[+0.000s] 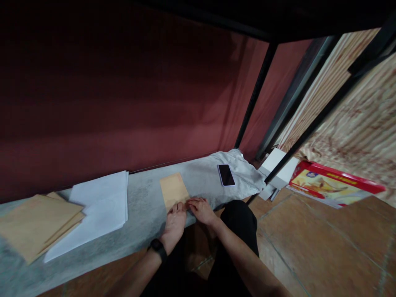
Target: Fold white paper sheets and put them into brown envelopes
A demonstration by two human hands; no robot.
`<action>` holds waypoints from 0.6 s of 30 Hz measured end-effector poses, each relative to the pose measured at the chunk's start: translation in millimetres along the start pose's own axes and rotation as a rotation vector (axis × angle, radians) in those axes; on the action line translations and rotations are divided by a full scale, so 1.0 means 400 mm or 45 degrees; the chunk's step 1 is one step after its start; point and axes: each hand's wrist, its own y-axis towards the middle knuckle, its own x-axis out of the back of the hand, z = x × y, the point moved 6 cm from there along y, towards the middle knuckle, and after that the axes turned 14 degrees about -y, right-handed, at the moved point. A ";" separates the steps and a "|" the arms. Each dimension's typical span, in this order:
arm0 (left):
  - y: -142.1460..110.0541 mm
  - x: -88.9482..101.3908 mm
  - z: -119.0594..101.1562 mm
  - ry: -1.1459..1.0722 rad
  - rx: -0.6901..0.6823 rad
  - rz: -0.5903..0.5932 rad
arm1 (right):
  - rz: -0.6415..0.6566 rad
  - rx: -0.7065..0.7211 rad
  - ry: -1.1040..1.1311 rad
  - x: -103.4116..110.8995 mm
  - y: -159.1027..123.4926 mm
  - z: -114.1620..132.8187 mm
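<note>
A tan envelope (pixel 173 189) lies flat on the grey cloth-covered bench (pixel 145 214) in front of me. My left hand (pixel 175 220), with a black wristband, rests fingers-down on the envelope's near edge. My right hand (pixel 200 208) lies beside it, its fingertips pressed on the envelope's near right corner. Both hands lie flat with fingers stretched out and grip nothing.
A stack of white paper sheets (pixel 99 204) and a pile of tan envelopes (pixel 37 222) lie to the left on the bench. A phone (pixel 226 175) lies face up to the right. A white box (pixel 276 167) and a red box (pixel 334 183) sit on the tiled floor. A dark red wall stands behind.
</note>
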 end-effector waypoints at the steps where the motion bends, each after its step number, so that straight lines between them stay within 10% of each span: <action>1: 0.003 0.001 0.002 -0.004 0.014 -0.006 | -0.002 -0.005 0.009 0.001 0.002 0.000; 9: 0.014 0.111 0.095 -0.368 0.160 -0.149 | -0.317 -0.336 0.515 0.014 0.019 -0.052; 13: 0.015 0.201 0.192 -1.254 0.571 -0.447 | -0.312 -0.607 1.022 -0.019 0.041 -0.079; 18: -0.001 0.159 0.206 -2.348 0.965 -0.501 | -0.065 -0.623 1.670 -0.054 0.056 -0.045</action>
